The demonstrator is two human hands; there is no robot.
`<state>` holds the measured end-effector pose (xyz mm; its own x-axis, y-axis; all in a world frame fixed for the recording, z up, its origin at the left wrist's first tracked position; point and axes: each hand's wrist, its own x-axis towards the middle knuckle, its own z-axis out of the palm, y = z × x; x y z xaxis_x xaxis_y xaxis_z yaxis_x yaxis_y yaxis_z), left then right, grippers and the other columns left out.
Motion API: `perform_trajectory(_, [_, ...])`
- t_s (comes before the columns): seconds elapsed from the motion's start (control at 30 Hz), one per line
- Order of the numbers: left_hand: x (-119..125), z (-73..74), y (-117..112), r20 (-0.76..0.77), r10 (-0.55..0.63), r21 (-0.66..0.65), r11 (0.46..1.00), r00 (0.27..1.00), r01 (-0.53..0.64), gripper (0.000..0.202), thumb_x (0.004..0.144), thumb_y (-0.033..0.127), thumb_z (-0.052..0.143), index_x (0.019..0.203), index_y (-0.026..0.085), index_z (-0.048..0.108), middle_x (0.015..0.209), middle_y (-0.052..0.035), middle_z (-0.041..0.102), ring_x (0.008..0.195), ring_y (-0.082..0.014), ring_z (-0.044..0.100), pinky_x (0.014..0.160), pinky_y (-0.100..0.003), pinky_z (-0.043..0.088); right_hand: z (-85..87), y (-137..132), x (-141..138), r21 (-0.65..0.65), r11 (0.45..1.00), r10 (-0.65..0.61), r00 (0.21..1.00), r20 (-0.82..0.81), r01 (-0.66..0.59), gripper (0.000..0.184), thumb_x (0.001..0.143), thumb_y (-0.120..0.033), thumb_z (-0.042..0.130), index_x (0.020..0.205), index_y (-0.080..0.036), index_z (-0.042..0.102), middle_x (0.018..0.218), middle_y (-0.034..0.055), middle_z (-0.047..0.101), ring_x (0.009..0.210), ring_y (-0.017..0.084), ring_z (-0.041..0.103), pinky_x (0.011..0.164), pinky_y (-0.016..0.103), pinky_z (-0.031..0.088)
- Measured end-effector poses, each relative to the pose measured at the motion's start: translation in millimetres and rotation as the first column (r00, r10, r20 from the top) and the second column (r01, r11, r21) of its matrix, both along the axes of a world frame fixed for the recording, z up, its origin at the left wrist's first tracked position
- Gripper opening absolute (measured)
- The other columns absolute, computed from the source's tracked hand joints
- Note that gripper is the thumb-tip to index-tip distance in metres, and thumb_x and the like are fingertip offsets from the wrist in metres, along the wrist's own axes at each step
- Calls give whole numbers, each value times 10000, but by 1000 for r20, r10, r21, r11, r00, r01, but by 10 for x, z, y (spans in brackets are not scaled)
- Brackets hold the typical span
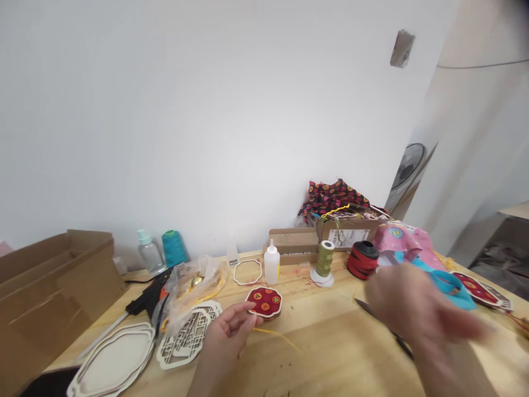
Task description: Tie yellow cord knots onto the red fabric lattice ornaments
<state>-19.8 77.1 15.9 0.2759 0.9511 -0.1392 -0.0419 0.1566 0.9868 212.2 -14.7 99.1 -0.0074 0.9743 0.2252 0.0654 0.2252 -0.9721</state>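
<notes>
My left hand (pixel 229 328) rests on the wooden table (pixel 330 353), its fingers curled at the edge of a red fabric-covered ornament (pixel 264 301) with round patterned dots; a thin yellow cord (pixel 276 333) trails from under the fingers. My right hand (pixel 417 309) hovers over the table to the right, smeared by motion, so its fingers do not show clearly. Under it lie blue-handled scissors (pixel 448 284), their dark blade (pixel 397 336) pointing toward me.
White cut-out wooden frames (pixel 185 339) and oval plates (pixel 113 361) lie at front left beside a glue gun (pixel 144 300) and a plastic bag (pixel 194 286). Glue bottle (pixel 271 264), green spool (pixel 325 259), red ribbon roll (pixel 362 259), teal thread cone (pixel 173 248), cardboard boxes (pixel 53 275) stand behind.
</notes>
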Motion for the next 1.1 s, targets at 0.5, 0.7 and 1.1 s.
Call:
perform_trajectory(0.5, [9, -26, -69, -43, 42, 77, 996, 998, -39, 261, 535, 334, 671, 717, 151, 631, 599, -12, 656, 282, -22, 333, 288, -153, 240, -855, 526, -1071, -547, 699, 87, 814, -574, -460, 330, 695, -465, 519, 664, -141, 571, 446, -77, 380, 280, -5, 215, 280, 116, 95])
perform_trajectory(0.7, [-28, -69, -15, -95, 106, 79, 992, 990, -99, 271, 514, 334, 675, 686, 135, 607, 607, -27, 663, 333, -57, 407, 306, -162, 287, -986, 599, -1111, -567, 724, -138, 722, -678, -394, 194, 745, -342, 489, 716, -153, 517, 425, -106, 288, 283, 1, 141, 294, 131, 29])
perform_trajectory(1.1, [-105, -123, 59, -306, -34, 61, 997, 951, 56, 190, 576, 313, 629, 658, 143, 602, 551, 14, 612, 545, -135, 538, 525, -218, 389, -1018, 580, -1091, -372, 927, -26, 986, -163, -37, 198, 693, -282, 514, 598, -118, 573, 461, -66, 343, 413, 43, 245, 395, 179, 166])
